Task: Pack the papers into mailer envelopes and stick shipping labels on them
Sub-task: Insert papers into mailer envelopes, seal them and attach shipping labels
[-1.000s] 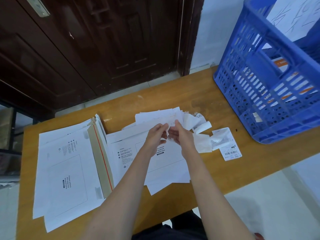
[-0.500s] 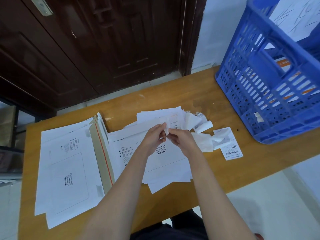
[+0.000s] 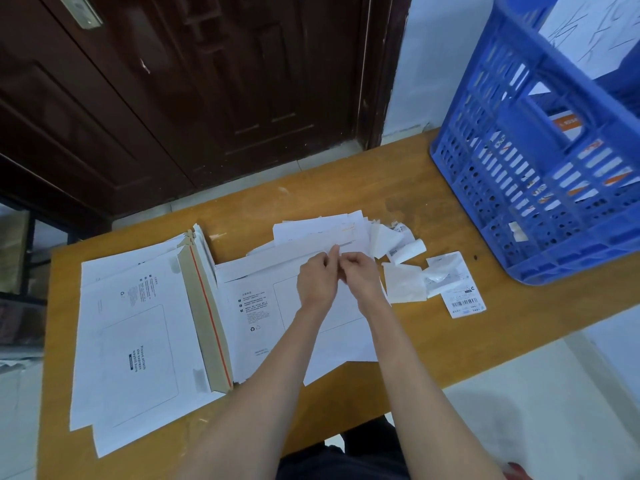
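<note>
Hands meet in the middle of the table, just above the open mailer envelope [image 3: 298, 320]. The left hand [image 3: 317, 280] and the right hand [image 3: 362, 277] both have curled fingers, and together they pinch a small white piece [image 3: 335, 251] between the fingertips. It is probably a label or its backing strip, but it is too small to say which.

The envelope lies flat under both wrists, with its flap [image 3: 277, 259] opened away from the person. Loose papers [image 3: 318, 228] lie just beyond the fingertips, partly under the flap. To the left of the left hand there is a stack of unused mailers [image 3: 138, 341], touching the envelope's edge. To the right of the right hand lie crumpled backing scraps [image 3: 405, 282] and one flat barcode label [image 3: 464, 301]. A blue crate [image 3: 540, 174] stands further right, well apart from the hands.

Several things could go wrong here, I think. If the piece is sticky, it may fold on itself or catch a finger, because both hands pinch it so close together. It may also tear if the hands pull unevenly. If it drops, it could stick on the loose papers or the flap instead of the printed waybill box [image 3: 291, 299]. The scraps could also be confused with a good label.
</note>
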A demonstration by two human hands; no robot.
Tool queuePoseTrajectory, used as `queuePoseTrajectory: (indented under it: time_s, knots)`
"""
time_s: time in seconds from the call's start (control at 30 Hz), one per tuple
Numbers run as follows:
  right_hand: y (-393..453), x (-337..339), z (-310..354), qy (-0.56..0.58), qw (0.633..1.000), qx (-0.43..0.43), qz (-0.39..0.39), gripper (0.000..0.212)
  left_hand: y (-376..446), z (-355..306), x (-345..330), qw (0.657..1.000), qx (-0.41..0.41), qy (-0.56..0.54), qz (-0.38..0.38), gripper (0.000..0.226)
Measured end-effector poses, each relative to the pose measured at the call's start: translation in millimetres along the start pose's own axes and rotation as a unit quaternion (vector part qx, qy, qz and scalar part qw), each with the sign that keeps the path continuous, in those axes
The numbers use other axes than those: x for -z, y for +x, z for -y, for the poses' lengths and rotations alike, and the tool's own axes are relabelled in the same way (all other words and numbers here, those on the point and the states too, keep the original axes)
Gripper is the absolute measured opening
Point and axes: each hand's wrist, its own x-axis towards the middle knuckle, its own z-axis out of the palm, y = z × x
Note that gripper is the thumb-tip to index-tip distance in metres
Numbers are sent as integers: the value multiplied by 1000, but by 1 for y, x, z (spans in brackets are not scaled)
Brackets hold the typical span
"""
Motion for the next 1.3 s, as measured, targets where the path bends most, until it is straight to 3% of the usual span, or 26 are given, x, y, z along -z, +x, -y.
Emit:
queuePoseTrajectory:
  time_s: [0.13, 0.27, 0.37, 0.43, 0.53, 0.6, 0.7, 0.87, 0.97, 1.07, 1.3]
  knots:
    - [0, 12, 3, 87, 995, -24, 44, 11, 5, 0, 7, 993, -13, -102, 57, 44]
    - [0, 27, 9, 163, 979, -62, 102, 12, 11, 1, 25, 934, 79, -285, 198, 29]
    - [-1, 33, 13, 171, 971, -90, 139, 16, 11, 1, 30, 906, 100, -335, 238, 27]
    - [-2, 29, 17, 181, 970, -119, 113, 20, 9, -1, 28, 911, 97, -321, 240, 28]
    - [1, 17, 22, 114, 983, -145, 18, 49, 8, -3, 26, 925, 90, -262, 259, 27]
    - [6, 9, 25, 24, 993, -120, 2, 63, 7, -4, 25, 927, 81, -244, 274, 30]
    - [9, 3, 23, -185, 982, -27, -31, 58, 6, -7, 24, 922, 71, -256, 281, 35]
    - [10, 0, 20, -213, 973, 28, -80, 43, 5, -12, 26, 922, 89, -286, 246, 33]
    - [9, -7, 20, -229, 966, 40, -114, 38, 3, -22, 18, 951, 105, -245, 156, 43]
    - [6, -14, 20, -236, 960, 66, -136, 39, 4, -23, 4, 976, 71, -201, 53, 46]
    - [11, -13, 15, -196, 971, 22, -135, 34, 8, -19, -2, 957, 117, -265, 9, 43]
